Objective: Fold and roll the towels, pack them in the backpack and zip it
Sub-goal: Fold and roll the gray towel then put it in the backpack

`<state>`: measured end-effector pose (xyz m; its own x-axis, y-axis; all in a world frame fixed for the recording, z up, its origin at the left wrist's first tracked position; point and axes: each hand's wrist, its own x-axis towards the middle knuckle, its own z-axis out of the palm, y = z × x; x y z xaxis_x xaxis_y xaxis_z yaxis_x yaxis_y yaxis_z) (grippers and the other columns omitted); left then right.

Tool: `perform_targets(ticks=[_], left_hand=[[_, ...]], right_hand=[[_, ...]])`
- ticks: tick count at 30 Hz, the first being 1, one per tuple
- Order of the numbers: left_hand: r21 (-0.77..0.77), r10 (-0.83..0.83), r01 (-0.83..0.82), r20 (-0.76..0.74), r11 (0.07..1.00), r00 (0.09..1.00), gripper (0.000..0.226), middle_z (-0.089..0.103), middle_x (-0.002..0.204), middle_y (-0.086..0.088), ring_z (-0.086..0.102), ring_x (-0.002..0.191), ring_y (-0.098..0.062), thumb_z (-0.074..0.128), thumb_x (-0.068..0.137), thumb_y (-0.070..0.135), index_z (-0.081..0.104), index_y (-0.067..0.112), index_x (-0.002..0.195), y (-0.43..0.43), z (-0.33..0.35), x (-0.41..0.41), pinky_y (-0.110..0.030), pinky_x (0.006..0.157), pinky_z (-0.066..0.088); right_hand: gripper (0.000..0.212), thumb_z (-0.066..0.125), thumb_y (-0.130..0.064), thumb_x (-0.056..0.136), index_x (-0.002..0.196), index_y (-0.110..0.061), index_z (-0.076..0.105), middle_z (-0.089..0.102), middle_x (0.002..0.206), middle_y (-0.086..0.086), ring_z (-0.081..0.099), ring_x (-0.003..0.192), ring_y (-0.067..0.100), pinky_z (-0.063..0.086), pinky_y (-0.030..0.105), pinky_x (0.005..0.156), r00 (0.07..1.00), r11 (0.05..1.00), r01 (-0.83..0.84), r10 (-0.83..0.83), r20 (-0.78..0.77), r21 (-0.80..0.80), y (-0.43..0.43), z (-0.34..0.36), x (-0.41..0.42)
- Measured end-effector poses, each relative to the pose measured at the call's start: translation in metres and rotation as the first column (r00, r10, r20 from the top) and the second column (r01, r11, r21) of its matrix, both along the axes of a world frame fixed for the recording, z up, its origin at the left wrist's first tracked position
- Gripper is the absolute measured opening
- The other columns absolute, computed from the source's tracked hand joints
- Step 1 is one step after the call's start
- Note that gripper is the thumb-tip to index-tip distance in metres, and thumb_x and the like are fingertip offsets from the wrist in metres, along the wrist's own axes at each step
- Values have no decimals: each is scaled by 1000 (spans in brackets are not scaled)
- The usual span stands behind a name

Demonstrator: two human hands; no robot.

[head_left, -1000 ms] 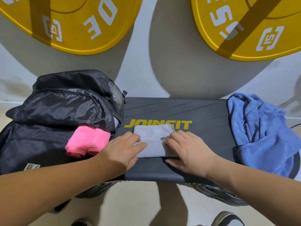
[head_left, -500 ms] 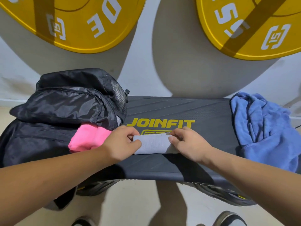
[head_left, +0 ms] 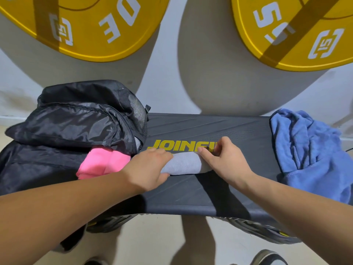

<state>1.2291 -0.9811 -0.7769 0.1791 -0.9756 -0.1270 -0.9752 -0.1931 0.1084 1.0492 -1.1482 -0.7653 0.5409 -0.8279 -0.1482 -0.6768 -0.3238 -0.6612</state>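
The grey towel [head_left: 181,164] lies on the bench [head_left: 191,197] as a tight roll between the two hands. The left hand [head_left: 150,167] curls over one end of it. The right hand [head_left: 223,161] curls over the other, with its fingertips on the far side of the roll. Both hands hold it and neither is spread flat.

Just outside the left hand, a rolled pink towel [head_left: 101,163] sticks partly out of the mouth of the black backpack [head_left: 66,127]. Well beyond the right hand, a blue towel [head_left: 305,150] sits heaped and unfolded at the bench end.

The main risk is likely the roll springing loose. If one hand lets go before the other has a firm grip around the middle, the outer layer may unwind. Uneven pressure from the two hands could push the roll into a cone. Pushing it into the backpack could also nudge the pink towel out onto the floor.
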Motion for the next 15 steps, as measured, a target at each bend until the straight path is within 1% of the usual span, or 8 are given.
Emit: perform_targets(ticks=[2,3,5,6,8,10,13,15], left_hand=[[-7,61,-62,-27,998,998,45,62,106,-1,59,101,-28,46,78,50,57,18,108,-1,6,-1,-42,85,52],[-35,85,-87,-36,996,996,44,62,100,-2,60,95,-30,45,75,50,57,17,101,-1,9,-2,-42,80,53],[-122,99,-102,-30,987,995,42,61,92,-2,60,88,-30,46,73,51,56,16,93,-2,15,-8,-41,73,52],[-176,96,-97,-16,980,995,41,60,90,-2,60,87,-30,47,73,51,55,16,92,-2,19,-11,-41,71,53],[-284,87,-83,0,955,996,39,59,88,-1,58,84,-28,49,73,50,55,16,91,-5,33,-17,-42,69,53],[-364,83,-90,-35,927,996,35,56,83,1,56,80,-26,55,73,46,56,15,90,-5,49,-22,-42,67,51],[-397,128,-236,-280,887,952,31,56,85,5,55,78,-16,67,77,44,59,18,93,-2,68,-28,-32,68,47],[-328,193,-470,-614,820,766,22,61,85,8,57,74,-3,71,84,40,63,21,89,1,87,-31,-18,66,44]], right_hand=[[53,69,-63,82,76,-12,53,65,67,4,63,61,24,53,37,58,999,990,47,-44,-20,131,4,6,-3],[53,70,-60,84,78,-9,58,67,67,9,66,57,26,56,37,55,997,957,71,-74,3,281,10,10,-3],[53,72,-51,87,94,1,66,73,82,18,73,65,31,63,39,63,976,784,81,-187,109,616,24,16,2],[53,73,-48,88,101,4,66,74,91,22,76,75,34,65,43,72,956,698,66,-250,156,713,29,19,7],[49,73,-42,90,110,2,66,76,100,23,77,88,36,64,46,81,912,605,29,-342,227,796,37,27,19],[45,73,-36,92,116,0,63,77,103,20,77,88,34,64,44,80,874,552,-8,-401,274,834,40,40,32],[43,75,-26,90,119,1,59,75,104,22,77,84,35,64,46,72,848,558,-19,-431,309,829,38,64,41],[53,79,-22,82,123,1,56,75,105,22,77,86,34,64,47,73,836,587,-60,-413,362,808,36,78,42]])
